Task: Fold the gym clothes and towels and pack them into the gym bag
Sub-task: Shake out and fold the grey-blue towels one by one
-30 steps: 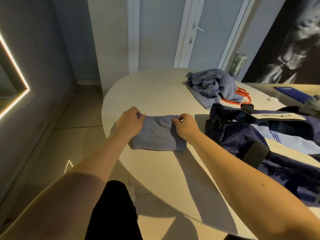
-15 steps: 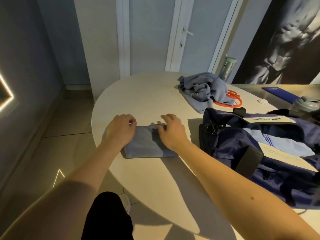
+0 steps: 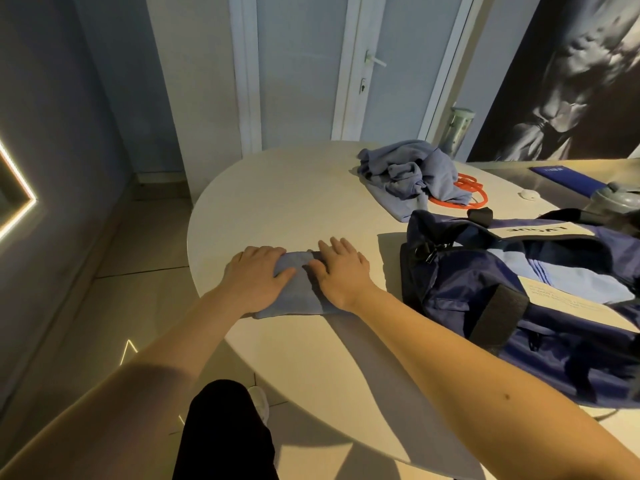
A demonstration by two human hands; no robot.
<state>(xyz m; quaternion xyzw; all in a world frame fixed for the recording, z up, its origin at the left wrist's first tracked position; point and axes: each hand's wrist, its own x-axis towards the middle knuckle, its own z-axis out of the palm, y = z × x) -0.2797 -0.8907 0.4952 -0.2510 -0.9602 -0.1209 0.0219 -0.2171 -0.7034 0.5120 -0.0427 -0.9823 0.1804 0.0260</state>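
Note:
A small folded blue cloth (image 3: 299, 292) lies near the left edge of the round white table (image 3: 287, 199). My left hand (image 3: 258, 277) presses flat on its left half, fingers straight. My right hand (image 3: 341, 270) lies flat on its right half, fingers spread and reaching past the cloth's far edge. To the right stands the open navy gym bag (image 3: 460, 289) with a light blue garment (image 3: 568, 282) inside. A crumpled pile of blue clothes (image 3: 407, 173) sits at the table's far side.
An orange cord (image 3: 467, 194) lies beside the crumpled pile. A grey bottle (image 3: 613, 197), a small white disc (image 3: 529, 194) and a blue booklet (image 3: 568, 176) sit at the far right. A door stands behind the table; tiled floor lies to the left.
The cloth has been folded narrower. Both hands went from pinching its top corners to lying flat on it, and they now sit closer together.

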